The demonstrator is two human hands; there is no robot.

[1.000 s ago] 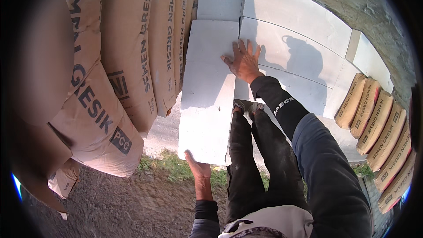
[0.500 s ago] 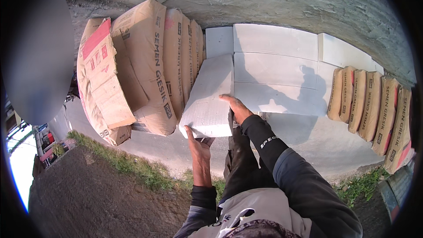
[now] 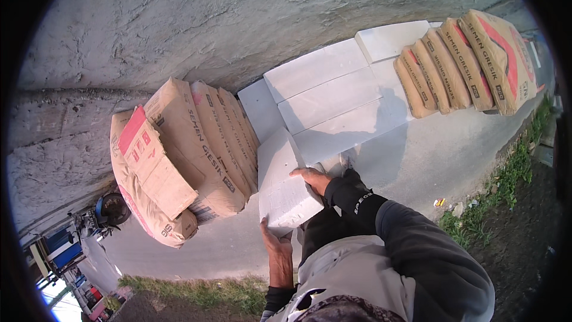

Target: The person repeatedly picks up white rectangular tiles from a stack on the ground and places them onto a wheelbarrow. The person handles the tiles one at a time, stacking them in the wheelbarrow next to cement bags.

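Note:
I hold a white lightweight concrete block [image 3: 285,182] at its near end. My left hand [image 3: 277,243] grips the lower near corner, thumb on the side and the other fingers mostly hidden beneath. My right hand [image 3: 313,180] is wrapped over the right edge, with its thumb on the top face. The block's far end lies over or against the left part of a neat stack of similar white blocks [image 3: 325,89]; whether it rests there I cannot tell. Close along its left side stand brown paper cement bags [image 3: 193,149].
A torn cardboard piece [image 3: 156,167] lies on the left bags. More cement bags [image 3: 465,62] are piled on the right. Behind the stack runs a rough plastered wall [image 3: 238,18]. Grass [image 3: 196,292] edges the grey pavement [image 3: 161,253]; a motorbike wheel [image 3: 113,209] shows at far left.
My view has turned, so the stacks and wall now appear slanted. Both hands keep their hold on the block, whose near end sits lower in view. A dark blur at upper left is gone.

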